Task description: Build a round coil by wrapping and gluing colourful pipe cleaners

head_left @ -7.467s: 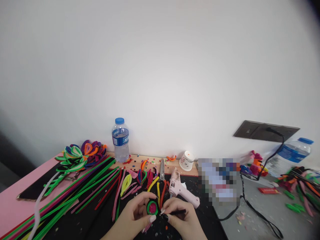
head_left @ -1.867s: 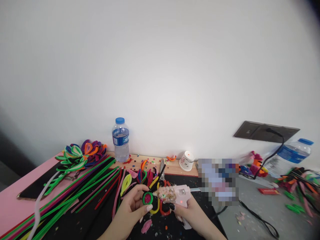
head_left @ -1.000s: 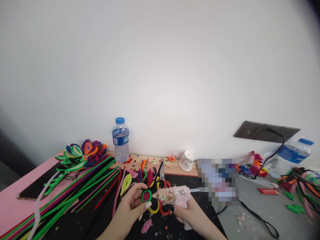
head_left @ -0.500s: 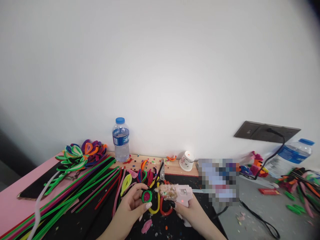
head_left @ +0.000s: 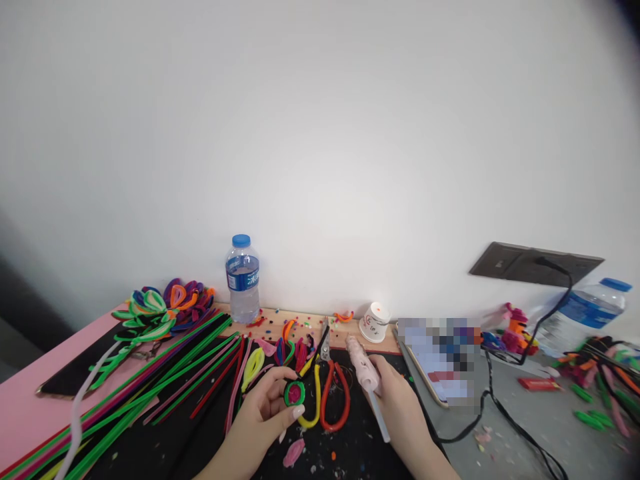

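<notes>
My left hand pinches a small coiled disc, pink in the middle with a green and black rim, just above the black mat. My right hand grips the pink glue gun, which lies on the mat pointing away toward the wall, with a glue stick trailing from its rear. Scissors with one yellow and one red handle lie between my hands.
Long pipe cleaners in several colours fan over the left of the mat. Bent petals, a water bottle, a paper cup, a phone and a black cable lie around. More scraps sit far right.
My right hand has swung the glue gun away from the coiled disc and lowered it to the right onto the mat. The left hand has kept the disc almost still.
</notes>
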`<action>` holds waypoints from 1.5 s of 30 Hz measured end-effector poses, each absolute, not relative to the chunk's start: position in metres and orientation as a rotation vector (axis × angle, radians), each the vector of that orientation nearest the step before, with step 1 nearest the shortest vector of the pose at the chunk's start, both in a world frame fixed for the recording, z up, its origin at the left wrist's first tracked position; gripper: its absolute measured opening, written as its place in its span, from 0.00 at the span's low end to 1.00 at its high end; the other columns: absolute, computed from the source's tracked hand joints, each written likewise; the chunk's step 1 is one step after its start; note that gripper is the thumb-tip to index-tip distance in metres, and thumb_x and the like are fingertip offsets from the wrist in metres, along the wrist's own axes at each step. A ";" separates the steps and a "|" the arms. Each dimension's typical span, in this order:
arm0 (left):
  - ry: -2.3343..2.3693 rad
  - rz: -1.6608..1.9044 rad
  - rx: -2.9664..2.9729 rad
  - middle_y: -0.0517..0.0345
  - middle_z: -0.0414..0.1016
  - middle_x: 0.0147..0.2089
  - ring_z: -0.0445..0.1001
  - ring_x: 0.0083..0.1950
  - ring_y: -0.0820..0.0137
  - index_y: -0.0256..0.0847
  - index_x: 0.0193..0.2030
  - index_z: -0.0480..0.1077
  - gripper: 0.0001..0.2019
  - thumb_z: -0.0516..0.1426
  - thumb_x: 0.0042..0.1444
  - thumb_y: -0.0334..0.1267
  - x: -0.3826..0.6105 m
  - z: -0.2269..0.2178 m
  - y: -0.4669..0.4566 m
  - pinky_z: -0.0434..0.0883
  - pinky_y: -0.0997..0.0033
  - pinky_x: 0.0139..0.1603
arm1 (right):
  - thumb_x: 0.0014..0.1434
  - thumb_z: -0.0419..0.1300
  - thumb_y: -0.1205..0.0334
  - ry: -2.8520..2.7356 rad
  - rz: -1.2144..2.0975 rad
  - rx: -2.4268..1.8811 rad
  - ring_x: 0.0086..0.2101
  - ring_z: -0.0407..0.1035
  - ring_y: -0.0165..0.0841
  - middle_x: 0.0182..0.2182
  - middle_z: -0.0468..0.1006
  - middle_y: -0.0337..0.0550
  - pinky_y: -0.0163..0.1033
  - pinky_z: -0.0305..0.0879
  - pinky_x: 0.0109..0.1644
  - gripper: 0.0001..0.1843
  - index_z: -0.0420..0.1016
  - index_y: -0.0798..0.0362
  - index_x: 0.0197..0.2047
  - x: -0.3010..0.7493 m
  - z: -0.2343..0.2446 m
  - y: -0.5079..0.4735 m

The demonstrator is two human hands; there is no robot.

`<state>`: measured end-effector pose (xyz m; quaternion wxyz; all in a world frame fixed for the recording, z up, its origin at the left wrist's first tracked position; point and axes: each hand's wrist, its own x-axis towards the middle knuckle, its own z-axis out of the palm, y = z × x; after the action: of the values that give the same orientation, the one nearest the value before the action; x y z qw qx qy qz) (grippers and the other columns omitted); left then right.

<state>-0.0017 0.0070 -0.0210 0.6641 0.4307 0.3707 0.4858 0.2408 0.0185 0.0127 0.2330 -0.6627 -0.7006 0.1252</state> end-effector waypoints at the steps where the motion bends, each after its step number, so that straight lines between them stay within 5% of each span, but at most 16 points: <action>1: 0.833 1.094 0.977 0.64 0.69 0.30 0.65 0.27 0.76 0.44 0.43 0.64 0.18 0.65 0.47 0.40 -0.002 -0.021 0.007 0.56 0.81 0.20 | 0.56 0.52 0.67 -1.949 0.294 -1.848 0.39 0.73 0.43 0.40 0.79 0.47 0.39 0.63 0.38 0.13 0.69 0.52 0.45 0.242 0.014 0.019; 10: 0.823 1.091 0.982 0.64 0.69 0.30 0.63 0.26 0.76 0.44 0.43 0.64 0.18 0.65 0.47 0.40 -0.001 -0.024 0.007 0.55 0.81 0.20 | 0.58 0.52 0.69 -2.010 0.151 -1.960 0.37 0.75 0.41 0.42 0.77 0.51 0.36 0.62 0.32 0.11 0.67 0.53 0.45 0.248 0.011 0.022; 19: 0.849 1.065 1.003 0.64 0.68 0.30 0.63 0.26 0.75 0.45 0.42 0.65 0.18 0.65 0.46 0.42 -0.001 -0.022 0.006 0.55 0.81 0.19 | 0.56 0.53 0.68 -2.049 0.056 -1.929 0.41 0.72 0.45 0.45 0.72 0.53 0.45 0.67 0.42 0.21 0.64 0.56 0.54 0.248 0.001 0.025; 28: 0.837 1.027 1.042 0.64 0.68 0.29 0.61 0.26 0.76 0.44 0.41 0.66 0.18 0.66 0.45 0.41 0.000 -0.021 0.004 0.58 0.77 0.25 | 0.52 0.55 0.66 -1.989 -0.002 -1.823 0.45 0.64 0.49 0.45 0.69 0.54 0.52 0.63 0.47 0.22 0.68 0.54 0.52 0.241 0.011 0.018; 32: 0.802 0.997 1.068 0.64 0.66 0.30 0.60 0.24 0.78 0.44 0.41 0.66 0.17 0.65 0.46 0.41 0.002 -0.023 0.002 0.58 0.78 0.23 | 0.56 0.54 0.66 -1.893 0.266 -1.494 0.44 0.65 0.44 0.46 0.70 0.51 0.47 0.63 0.48 0.18 0.67 0.51 0.51 0.235 0.019 0.010; 37: 0.811 0.864 1.149 0.67 0.64 0.27 0.61 0.22 0.78 0.43 0.40 0.68 0.14 0.64 0.46 0.37 0.002 -0.018 -0.003 0.59 0.76 0.24 | 0.55 0.57 0.64 -1.652 0.855 -1.231 0.27 0.64 0.33 0.29 0.71 0.40 0.36 0.64 0.32 0.08 0.72 0.51 0.40 0.221 0.019 0.002; 45: 0.895 0.801 1.211 0.68 0.63 0.26 0.60 0.24 0.77 0.43 0.38 0.69 0.13 0.62 0.44 0.29 0.002 -0.012 -0.005 0.58 0.77 0.25 | 0.51 0.63 0.63 -1.400 1.141 -1.080 0.31 0.69 0.35 0.29 0.74 0.41 0.36 0.66 0.36 0.02 0.75 0.52 0.30 0.211 0.028 0.000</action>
<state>0.0021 -0.0052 -0.0120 0.6579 0.5346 0.3953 0.3535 0.2113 0.0001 0.0284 0.4954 -0.4458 -0.5779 0.4709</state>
